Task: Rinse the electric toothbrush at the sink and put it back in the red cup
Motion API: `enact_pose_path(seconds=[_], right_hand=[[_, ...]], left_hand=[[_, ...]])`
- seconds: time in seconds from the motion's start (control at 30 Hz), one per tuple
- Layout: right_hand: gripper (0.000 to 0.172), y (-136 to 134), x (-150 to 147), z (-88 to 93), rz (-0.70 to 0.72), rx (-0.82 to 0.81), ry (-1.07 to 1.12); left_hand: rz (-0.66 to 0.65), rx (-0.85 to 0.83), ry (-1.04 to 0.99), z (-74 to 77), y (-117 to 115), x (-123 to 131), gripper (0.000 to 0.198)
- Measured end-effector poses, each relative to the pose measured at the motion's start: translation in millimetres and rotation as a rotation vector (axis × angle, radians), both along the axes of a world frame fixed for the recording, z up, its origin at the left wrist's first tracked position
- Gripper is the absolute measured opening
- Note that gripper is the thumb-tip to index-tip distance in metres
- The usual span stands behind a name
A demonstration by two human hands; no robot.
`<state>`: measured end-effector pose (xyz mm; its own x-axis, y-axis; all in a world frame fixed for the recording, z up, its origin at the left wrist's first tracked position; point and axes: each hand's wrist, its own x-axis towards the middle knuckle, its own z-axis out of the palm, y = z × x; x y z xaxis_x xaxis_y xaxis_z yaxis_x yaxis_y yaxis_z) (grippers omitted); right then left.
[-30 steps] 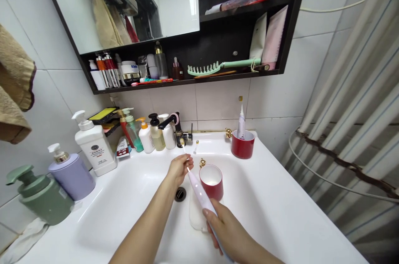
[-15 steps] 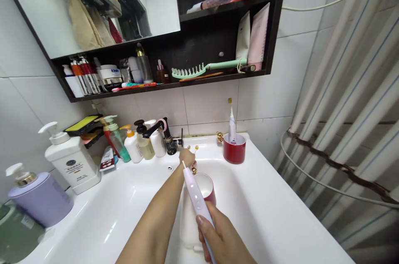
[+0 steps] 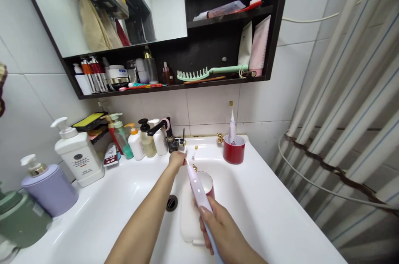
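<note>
The toothbrush (image 3: pixel 197 184) slants over the white sink (image 3: pixel 118 197), its tip up near the tap (image 3: pixel 165 127) and a red cup (image 3: pixel 210 185) just behind it in the basin. Your right hand (image 3: pixel 222 230) has its grip wrapped tight round the lower handle. Your left hand (image 3: pixel 177 159) sits at the tip with its fingers pressed together; whether they pinch it is too small to tell. Bottles (image 3: pixel 137 147) crowd the back-left rim, and a second red cup (image 3: pixel 233 152) stands back-right. The basin's left slope offers open room.
</note>
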<state>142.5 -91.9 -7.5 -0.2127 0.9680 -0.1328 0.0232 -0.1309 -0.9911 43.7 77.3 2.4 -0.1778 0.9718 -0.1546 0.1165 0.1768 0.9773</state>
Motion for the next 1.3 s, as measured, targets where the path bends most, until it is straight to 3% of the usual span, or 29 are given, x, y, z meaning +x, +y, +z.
enact_pose_path(seconds=[0.13,0.2,0.27,0.8,1.0,1.17,1.3], right_hand=[[0.026,-3.7,-5.1,-5.1,0.054,-0.083,0.032],[0.027,-6.5,-9.4,-8.3,0.092,-0.097,0.029],[0.028,-8.7,-13.4,-10.4,0.125,-0.112,0.03],[0.028,-8.0,-16.1,-9.6,0.112,-0.216,0.161],[0.027,-9.6,-19.1,-6.5,0.041,-0.169,0.07],[0.026,-12.6,-19.3,-3.8,0.074,-0.213,0.164],[0.027,-12.8,-18.8,-2.8,0.026,-0.173,0.06]], left_hand=[[-0.073,-0.057,-0.399,14.2,-45.0,-22.9,0.007],[-0.069,-0.101,-0.645,17.2,-63.8,-31.7,0.006],[-0.06,-0.127,-0.763,16.6,-75.4,-36.5,0.008],[-0.115,-0.081,-0.791,6.9,-83.9,-21.5,0.011],[-0.142,-0.044,-0.797,3.6,-88.2,-12.9,0.012],[-0.148,-0.023,-0.792,5.7,-91.4,-11.0,0.012],[-0.193,0.005,-0.788,5.0,-94.1,-8.7,0.013]])
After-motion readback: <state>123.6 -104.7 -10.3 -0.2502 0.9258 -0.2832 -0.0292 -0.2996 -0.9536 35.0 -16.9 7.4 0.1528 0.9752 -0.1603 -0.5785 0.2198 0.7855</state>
